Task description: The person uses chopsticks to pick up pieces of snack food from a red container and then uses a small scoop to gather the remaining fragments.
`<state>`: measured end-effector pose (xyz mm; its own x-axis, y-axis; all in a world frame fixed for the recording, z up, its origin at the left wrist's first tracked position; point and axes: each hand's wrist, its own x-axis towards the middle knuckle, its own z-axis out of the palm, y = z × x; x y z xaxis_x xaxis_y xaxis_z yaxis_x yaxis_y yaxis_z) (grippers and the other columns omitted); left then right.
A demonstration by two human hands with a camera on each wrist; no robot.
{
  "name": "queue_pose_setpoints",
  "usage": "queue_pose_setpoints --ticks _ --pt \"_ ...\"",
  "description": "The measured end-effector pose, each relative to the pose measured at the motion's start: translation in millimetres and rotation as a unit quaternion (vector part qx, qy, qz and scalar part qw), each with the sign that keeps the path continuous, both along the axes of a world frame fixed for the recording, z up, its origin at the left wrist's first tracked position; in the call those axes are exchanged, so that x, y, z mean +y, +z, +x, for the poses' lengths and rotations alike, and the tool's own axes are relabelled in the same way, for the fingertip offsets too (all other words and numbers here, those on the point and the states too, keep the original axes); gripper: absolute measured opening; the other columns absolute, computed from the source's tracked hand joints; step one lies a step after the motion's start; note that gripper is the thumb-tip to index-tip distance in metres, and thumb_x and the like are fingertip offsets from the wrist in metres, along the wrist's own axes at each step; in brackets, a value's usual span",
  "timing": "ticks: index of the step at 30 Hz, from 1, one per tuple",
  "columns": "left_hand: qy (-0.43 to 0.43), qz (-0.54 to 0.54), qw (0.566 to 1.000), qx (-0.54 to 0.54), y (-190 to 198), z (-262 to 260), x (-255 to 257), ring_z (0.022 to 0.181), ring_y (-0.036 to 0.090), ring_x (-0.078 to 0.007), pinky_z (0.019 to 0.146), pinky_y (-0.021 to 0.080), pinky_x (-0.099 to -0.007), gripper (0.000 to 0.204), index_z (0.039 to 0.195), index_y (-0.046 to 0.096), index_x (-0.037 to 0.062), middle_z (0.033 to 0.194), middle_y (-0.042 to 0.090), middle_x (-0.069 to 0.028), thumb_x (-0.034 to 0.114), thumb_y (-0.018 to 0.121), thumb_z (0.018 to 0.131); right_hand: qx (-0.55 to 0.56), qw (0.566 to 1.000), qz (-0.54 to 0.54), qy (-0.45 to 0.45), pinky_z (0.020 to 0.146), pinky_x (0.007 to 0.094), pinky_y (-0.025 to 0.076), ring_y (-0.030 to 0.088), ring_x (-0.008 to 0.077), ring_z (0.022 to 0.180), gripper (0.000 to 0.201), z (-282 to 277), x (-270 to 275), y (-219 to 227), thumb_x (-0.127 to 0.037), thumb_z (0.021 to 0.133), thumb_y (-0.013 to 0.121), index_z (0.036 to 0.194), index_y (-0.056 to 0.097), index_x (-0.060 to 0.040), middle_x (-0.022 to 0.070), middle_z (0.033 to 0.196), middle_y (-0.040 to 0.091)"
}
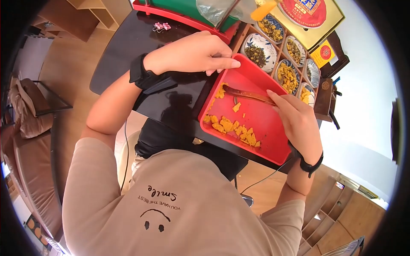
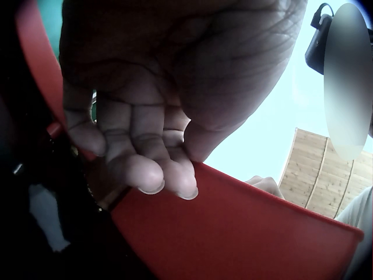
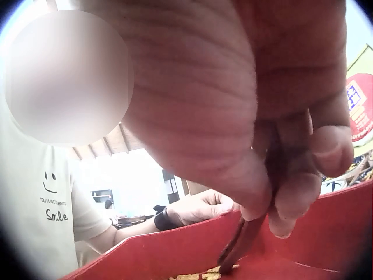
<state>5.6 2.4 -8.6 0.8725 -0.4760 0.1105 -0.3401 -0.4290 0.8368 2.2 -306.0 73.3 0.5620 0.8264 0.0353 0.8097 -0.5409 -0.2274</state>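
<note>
My left hand [image 1: 198, 53] pinches the far left corner of a red tray [image 1: 260, 119], its thumb at the rim and fingers curled along the outer wall. In the left wrist view those fingertips [image 2: 148, 175] lie against the red wall. Over the tray, my right hand [image 1: 299, 121] holds slim brown wooden tongs [image 1: 252, 97] between thumb and fingers. Their curved tip reaches beside a few yellow-orange pieces [image 1: 220, 91] at the tray's left side. More broken yellow-orange pieces [image 1: 232, 128] lie along the near side. In the right wrist view the tongs [image 3: 236, 242] point down into the tray.
Behind the tray stands a wooden compartment box [image 1: 279, 57] with patterned bowls of dried bits, one a white-blue bowl [image 1: 260, 47]. A yellow box [image 1: 324, 21] with a red disc leans beyond. Pink clips [image 1: 161, 27] lie on the dark table [image 1: 124, 55], near a green-and-red container [image 1: 171, 10].
</note>
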Motion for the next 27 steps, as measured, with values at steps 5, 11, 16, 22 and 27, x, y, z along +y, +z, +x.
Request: queue_pose_setpoints --ticks 5,11,16,22,27 --pt "-0.010 -0.020 1.000 0.008 -3 2 1 0.054 0.057 -0.0118 0.054 0.043 -0.0283 0.047 0.076 0.068 0.0018 0.058 0.059 -0.0033 0.039 0.063 0.104 0.039 0.999 0.003 -0.007 0.072 0.0426 0.054 0.067 0.0357 0.082 0.037 -1 7 -2 0.000 0.087 0.069 0.124 0.069 -0.0015 0.0152 0.094 0.067" --pt "-0.009 -0.029 0.999 0.011 -4 3 0 0.054 0.058 -0.0129 0.055 0.044 -0.0293 0.047 0.077 0.068 0.0012 0.059 0.059 -0.0042 0.040 0.063 0.104 0.101 0.994 -0.040 -0.030 0.070 0.0438 0.052 0.064 0.0378 0.078 0.025 -1 24 -3 -0.013 0.093 0.071 0.114 0.070 0.0010 0.0178 0.088 0.065" --pt "-0.009 -0.030 0.999 0.007 -6 3 0 0.054 0.059 -0.0136 0.055 0.044 -0.0298 0.047 0.077 0.068 0.0009 0.059 0.060 -0.0050 0.040 0.063 0.104 0.127 0.988 -0.065 -0.062 0.068 0.0446 0.051 0.064 0.0396 0.075 0.024 -2 37 -11 -0.021 0.096 0.070 0.096 0.070 0.0031 0.0207 0.080 0.064" --pt "-0.011 -0.029 1.000 0.002 -8 4 0 0.054 0.060 -0.0148 0.055 0.045 -0.0309 0.048 0.076 0.068 0.0011 0.058 0.060 -0.0056 0.039 0.062 0.104 0.084 0.992 -0.059 -0.075 0.063 0.0459 0.051 0.065 0.0405 0.069 0.022 -6 37 -14 -0.021 0.093 0.073 0.087 0.069 -0.0001 0.0195 0.072 0.065" --pt "-0.009 -0.024 1.000 -0.003 -7 3 -1 0.054 0.061 -0.0159 0.055 0.045 -0.0316 0.048 0.074 0.067 0.0009 0.057 0.060 -0.0061 0.038 0.063 0.104 0.036 0.995 -0.041 -0.085 0.058 0.0435 0.049 0.065 0.0380 0.065 0.017 -16 29 -10 -0.018 0.091 0.074 0.086 0.069 -0.0022 0.0165 0.068 0.063"
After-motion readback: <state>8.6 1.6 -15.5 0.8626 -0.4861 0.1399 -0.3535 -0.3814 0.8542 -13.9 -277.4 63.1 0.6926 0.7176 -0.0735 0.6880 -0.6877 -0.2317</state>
